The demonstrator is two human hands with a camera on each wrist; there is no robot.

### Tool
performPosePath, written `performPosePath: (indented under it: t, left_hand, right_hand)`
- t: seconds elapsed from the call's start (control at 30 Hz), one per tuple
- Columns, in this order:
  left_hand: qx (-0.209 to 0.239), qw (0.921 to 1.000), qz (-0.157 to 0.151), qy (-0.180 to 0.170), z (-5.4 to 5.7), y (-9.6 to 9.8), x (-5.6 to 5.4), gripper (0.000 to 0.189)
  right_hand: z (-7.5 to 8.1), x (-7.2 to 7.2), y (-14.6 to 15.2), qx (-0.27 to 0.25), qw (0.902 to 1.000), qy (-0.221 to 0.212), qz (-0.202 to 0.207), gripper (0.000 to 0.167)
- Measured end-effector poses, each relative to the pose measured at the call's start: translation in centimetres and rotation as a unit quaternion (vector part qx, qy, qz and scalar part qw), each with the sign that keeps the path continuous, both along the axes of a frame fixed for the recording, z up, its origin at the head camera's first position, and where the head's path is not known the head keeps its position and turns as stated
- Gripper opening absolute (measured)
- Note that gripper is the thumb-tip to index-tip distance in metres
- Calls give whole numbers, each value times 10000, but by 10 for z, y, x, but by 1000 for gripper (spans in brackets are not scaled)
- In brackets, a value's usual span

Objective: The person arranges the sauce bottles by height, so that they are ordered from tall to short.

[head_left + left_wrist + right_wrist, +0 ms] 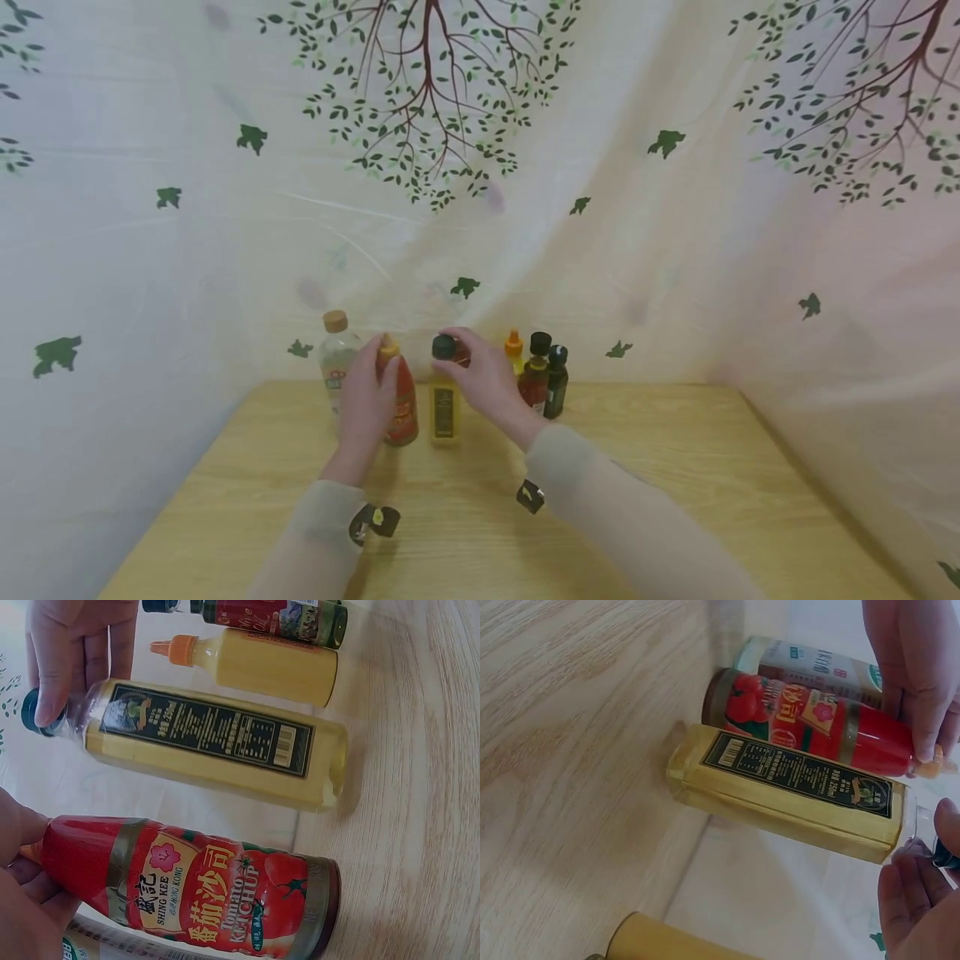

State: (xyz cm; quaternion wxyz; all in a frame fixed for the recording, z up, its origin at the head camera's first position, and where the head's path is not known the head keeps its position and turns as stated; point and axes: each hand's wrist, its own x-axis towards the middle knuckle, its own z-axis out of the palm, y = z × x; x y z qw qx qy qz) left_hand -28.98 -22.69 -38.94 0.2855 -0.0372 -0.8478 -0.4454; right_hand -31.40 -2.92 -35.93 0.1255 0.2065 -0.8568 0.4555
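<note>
My left hand [365,408] holds a red tomato ketchup bottle [403,408] by its narrow top, fingers around the yellow cap. In the left wrist view the ketchup bottle's label [202,889] faces the camera. Just to its right, my right hand [487,379] pinches the dark green cap [444,346] of a square-sided oil bottle [445,412], thumb on one side and fingers on the other. That bottle has yellow contents and a black label [799,772]. Both bottles are upright, side by side, their bases at the wooden tabletop.
Behind my left hand stands a clear bottle [335,354] with an orange-brown cap. Right of the oil bottle are a yellow squeeze bottle [270,667] with an orange nozzle, a red-labelled olive oil bottle [534,387] and a dark bottle [557,387]. A leaf-printed curtain [525,250] hangs behind the table [465,517].
</note>
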Motion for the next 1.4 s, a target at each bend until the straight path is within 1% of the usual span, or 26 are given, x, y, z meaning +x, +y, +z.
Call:
performPosePath:
  t: [0.3, 0.5, 0.73, 1.0, 1.07, 1.27, 1.4]
  left_hand:
    - [-30, 10000, -11, 14, -1, 2, -2, 49]
    - [-45, 9999, 4, 108, 0, 2, -1, 48]
    - [-5, 9999, -10, 112, 1, 1, -1, 48]
    - [-81, 9994, 85, 332, 0, 1, -3, 47]
    - [-53, 9995, 72, 301, 0, 1, -2, 48]
    - [-20, 10000, 29, 17, 0, 0, -1, 49]
    - [-39, 10000, 28, 0, -2, 0, -2, 48]
  right_hand:
    - [-3, -1, -6, 71, 9999, -120, -5, 56]
    - [-3, -3, -12, 104, 9999, -92, 2, 55]
    - [-3, -5, -20, 289, 9996, 23, -27, 57]
    - [-4, -5, -24, 419, 9990, 117, -84, 57]
    - [-5, -5, -24, 421, 9990, 98, -59, 56]
    - [-7, -5, -22, 418, 9991, -27, 11, 61]
    - [-6, -2, -19, 415, 9991, -68, 35, 66]
